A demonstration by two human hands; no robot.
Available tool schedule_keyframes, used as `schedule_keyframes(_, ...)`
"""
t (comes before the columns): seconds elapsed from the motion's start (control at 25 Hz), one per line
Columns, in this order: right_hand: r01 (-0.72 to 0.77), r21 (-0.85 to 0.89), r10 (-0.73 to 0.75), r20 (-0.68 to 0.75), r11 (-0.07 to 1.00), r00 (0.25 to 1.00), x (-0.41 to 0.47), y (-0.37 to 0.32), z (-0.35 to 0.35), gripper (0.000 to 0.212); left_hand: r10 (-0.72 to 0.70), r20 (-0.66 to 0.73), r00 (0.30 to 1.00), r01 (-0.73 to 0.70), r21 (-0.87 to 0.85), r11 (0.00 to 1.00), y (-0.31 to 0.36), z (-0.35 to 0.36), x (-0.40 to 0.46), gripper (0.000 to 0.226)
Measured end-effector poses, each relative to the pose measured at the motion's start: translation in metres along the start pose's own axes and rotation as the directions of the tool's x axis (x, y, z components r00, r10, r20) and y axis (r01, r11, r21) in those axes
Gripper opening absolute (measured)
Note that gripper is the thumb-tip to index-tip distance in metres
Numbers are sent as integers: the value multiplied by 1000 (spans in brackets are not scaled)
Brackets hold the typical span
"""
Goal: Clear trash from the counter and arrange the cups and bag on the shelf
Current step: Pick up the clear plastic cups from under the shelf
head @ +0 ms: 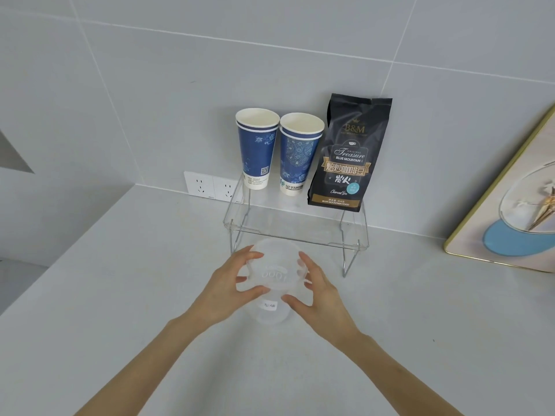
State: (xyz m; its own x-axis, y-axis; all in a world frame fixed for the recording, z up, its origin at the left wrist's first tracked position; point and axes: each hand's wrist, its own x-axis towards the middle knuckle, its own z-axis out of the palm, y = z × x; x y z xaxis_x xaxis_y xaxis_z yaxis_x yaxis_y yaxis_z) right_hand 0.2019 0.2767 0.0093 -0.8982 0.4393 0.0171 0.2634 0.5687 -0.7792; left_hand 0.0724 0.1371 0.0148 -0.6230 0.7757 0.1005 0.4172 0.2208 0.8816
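Observation:
A clear plastic shelf (300,226) on wire legs stands on the grey counter against the tiled wall. On it, from left to right, stand a blue paper cup (256,148), a second blue patterned paper cup (298,153), each nested in another, and a black coffee bean bag (348,154) that stands upright. In front of the shelf a translucent round plastic container (274,276) with a lid sits low over the counter. My left hand (232,285) grips its left side and my right hand (319,291) grips its right side.
A double white wall socket (211,186) sits behind the shelf's left leg. A gold-framed picture (510,202) leans at the far right of the counter (120,310). The wall steps in at the left.

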Motion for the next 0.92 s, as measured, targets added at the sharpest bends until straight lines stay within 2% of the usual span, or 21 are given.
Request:
schedule_keyframes(0.24, 122, 82, -113, -110, 989, 987, 24, -56, -34, 81, 106, -157, 982, -122, -96, 988, 44, -44, 18, 53)
schedule_keyframes(0.48, 215, 28, -209, -150, 976, 966, 77, -92, -60, 79, 140, -220, 965, -160, -76, 984, 74, -77, 60, 45)
schedule_keyframes(0.68, 214, -53, -219, -158, 975, 963, 124, -93, -59, 83, 92, -222, 971, -110, -73, 991, 70, -89, 97, 46)
schedule_keyframes(0.92, 149, -82, -158, -126, 985, 979, 155, -76, -39, 84, 34, -191, 981, -46, -55, 997, 42, -89, 125, 47)
